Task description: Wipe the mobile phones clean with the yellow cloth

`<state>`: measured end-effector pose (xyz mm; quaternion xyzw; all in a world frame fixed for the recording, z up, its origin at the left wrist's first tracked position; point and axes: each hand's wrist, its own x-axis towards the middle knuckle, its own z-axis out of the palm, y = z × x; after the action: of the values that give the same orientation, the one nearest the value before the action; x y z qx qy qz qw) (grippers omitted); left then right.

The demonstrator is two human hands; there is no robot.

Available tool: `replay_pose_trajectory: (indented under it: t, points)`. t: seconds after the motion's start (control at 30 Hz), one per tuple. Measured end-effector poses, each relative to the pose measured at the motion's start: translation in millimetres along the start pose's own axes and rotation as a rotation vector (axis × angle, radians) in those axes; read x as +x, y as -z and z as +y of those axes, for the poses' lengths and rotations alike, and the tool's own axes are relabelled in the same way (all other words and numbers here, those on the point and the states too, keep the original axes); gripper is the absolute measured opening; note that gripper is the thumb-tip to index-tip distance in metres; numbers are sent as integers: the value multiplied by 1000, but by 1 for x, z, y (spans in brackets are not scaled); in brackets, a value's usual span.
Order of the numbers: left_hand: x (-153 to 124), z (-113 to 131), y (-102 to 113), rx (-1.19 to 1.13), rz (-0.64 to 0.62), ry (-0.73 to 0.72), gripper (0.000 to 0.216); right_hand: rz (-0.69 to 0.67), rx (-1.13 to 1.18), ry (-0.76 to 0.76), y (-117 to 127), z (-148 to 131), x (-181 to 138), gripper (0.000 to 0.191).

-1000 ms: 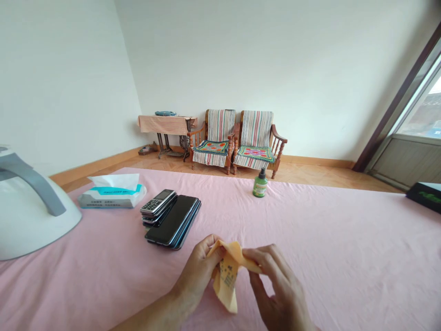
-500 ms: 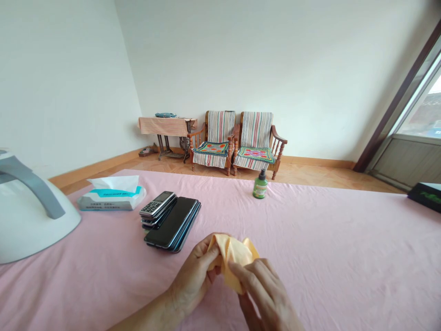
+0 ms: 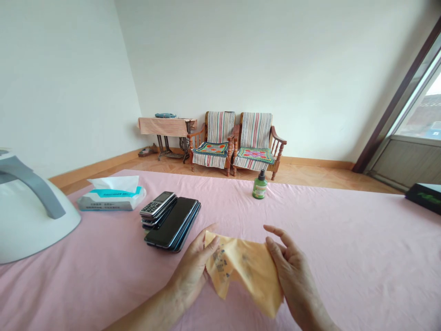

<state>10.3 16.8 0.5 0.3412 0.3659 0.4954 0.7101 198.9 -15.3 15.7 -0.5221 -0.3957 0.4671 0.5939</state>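
A thin yellow cleaning cloth (image 3: 251, 266) with dark print on its left part hangs spread between my two hands, above the pink tablecloth. My left hand (image 3: 195, 264) pinches its upper left corner between thumb and fingers. On the other side my right hand (image 3: 294, 271) grips the right edge, the thumb on top and the index finger stretched out past it. The cloth's lower edge droops in folds. Left of my hands lie stacked smartphones (image 3: 174, 225), with small keypad phones (image 3: 158, 205) piled beside them. Farther back stands a green spray bottle (image 3: 259, 186).
A pack of tissues (image 3: 112, 197) and a large white object with a grey handle (image 3: 41, 188) stand at the left. A black box (image 3: 423, 197) sits at the right edge of the pink tablecloth (image 3: 361, 248). Beyond are two wooden armchairs (image 3: 255, 133) and a draped side table (image 3: 165, 126).
The bunched cloth has been opened out. My right hand has moved right with its edge, and the printed side now shows. The left hand has stayed nearly in place.
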Motion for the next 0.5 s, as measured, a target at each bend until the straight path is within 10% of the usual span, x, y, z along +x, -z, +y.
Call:
replay_pose_trajectory:
  t: [0.3, 0.5]
  points:
    - [-4, 3, -3, 181, -243, -25, 73, 33, 0, 37, 5, 0, 6, 43]
    - [-2, -6, 6, 476, -157, -233, 75, -96, -68, 110, 13, 8, 12, 48]
